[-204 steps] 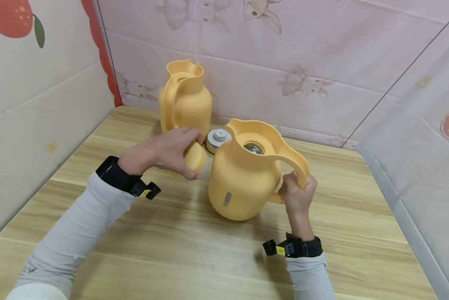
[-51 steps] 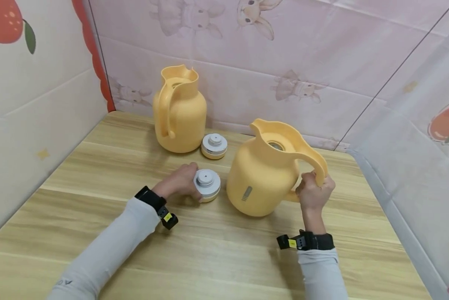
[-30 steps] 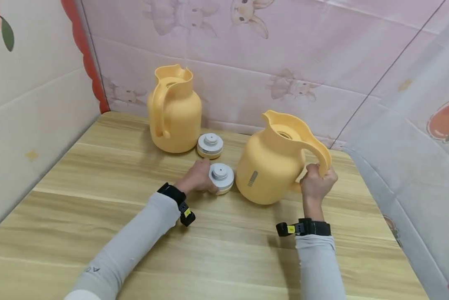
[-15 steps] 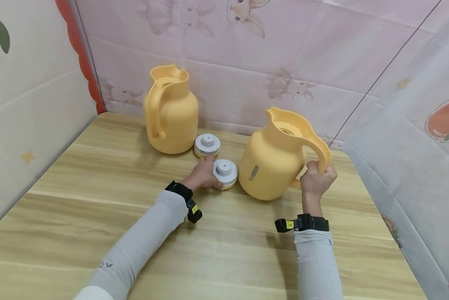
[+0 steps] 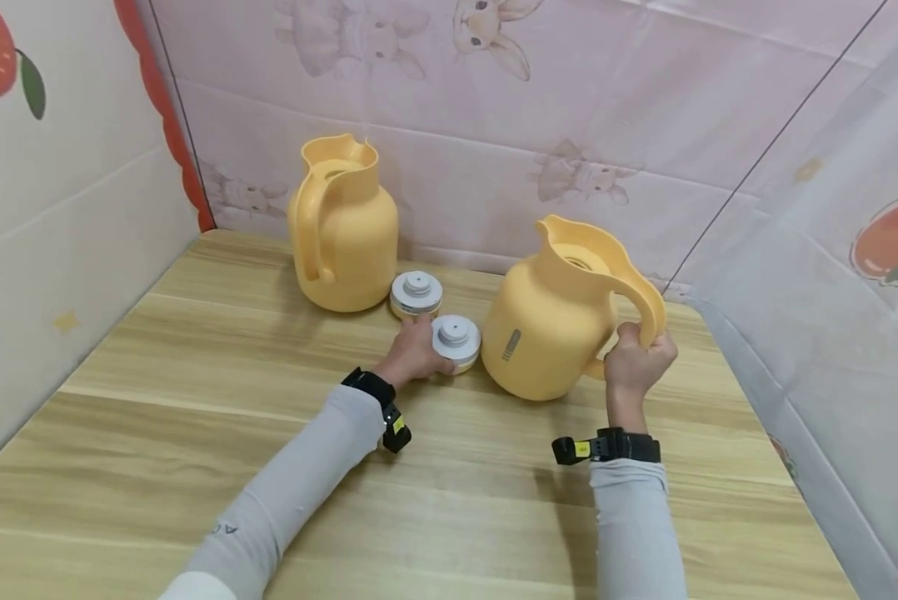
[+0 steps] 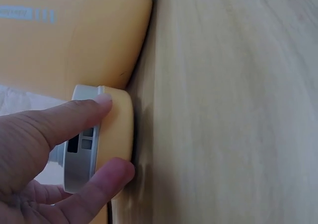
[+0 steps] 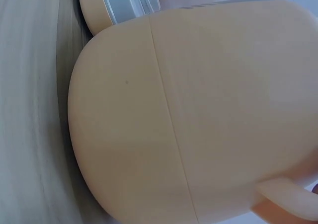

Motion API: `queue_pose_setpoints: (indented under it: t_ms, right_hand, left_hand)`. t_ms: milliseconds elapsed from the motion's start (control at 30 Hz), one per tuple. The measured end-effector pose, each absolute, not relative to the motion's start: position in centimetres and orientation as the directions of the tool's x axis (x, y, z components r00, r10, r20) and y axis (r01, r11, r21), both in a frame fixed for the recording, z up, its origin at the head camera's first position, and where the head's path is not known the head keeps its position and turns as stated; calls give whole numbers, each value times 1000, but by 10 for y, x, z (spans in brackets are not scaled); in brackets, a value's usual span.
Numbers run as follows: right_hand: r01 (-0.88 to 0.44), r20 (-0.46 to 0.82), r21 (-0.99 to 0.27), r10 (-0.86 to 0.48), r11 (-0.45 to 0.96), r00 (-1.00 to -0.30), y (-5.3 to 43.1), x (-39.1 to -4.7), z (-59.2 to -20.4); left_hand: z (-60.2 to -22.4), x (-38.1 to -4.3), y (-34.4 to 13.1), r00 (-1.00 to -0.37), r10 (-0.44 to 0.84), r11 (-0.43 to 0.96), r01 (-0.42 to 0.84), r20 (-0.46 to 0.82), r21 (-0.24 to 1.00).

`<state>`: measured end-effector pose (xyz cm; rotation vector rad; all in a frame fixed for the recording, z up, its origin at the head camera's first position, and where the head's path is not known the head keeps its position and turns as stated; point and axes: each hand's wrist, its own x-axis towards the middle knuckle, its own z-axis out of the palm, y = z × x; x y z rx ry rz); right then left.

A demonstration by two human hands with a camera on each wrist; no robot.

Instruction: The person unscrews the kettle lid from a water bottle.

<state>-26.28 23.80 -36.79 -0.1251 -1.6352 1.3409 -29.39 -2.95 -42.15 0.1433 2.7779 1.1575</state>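
My left hand (image 5: 413,350) holds an upturned jug lid (image 5: 456,340) by its side on the table, grey threaded plug up, yellow cap down. In the left wrist view, fingers span the lid's (image 6: 115,129) edge, which sits right by the jug body. My right hand (image 5: 635,365) grips the handle of a yellow thermos jug (image 5: 542,333), standing uncovered to the lid's right. Its yellow side (image 7: 164,119) fills the right wrist view, and most of the hand is hidden there. A second upturned lid (image 5: 416,293) lies just behind the left hand.
A matching yellow thermos jug (image 5: 347,242), also uncovered, stands at the back left by the second lid. The wooden table (image 5: 449,500) meets a pink rabbit-print wall covering (image 5: 464,158) at the back, with pale covered walls at either side.
The lid, earlier held up yellow side outward by my left hand, now sits inverted on the table, slid back and right toward the jug. My right hand has shifted its jug rightward and back.
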Motion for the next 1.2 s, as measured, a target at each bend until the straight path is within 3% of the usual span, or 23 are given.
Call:
queue_pose_setpoints:
  t_ms: [300, 600, 1200]
  right_hand:
    - [-450, 591, -802, 628, 393, -506, 245, -271, -369]
    - [-427, 603, -793, 662, 436, -444, 249, -278, -370]
    - [-362, 494, -857, 782, 366, -380, 228, -293, -360]
  left_hand:
    - [-426, -299, -22, -988, 144, 660, 55, -54, 749]
    - [-428, -303, -18, -990, 125, 639, 27, -69, 769]
    - [-435, -317, -3, -996, 44, 546, -45, -82, 836]
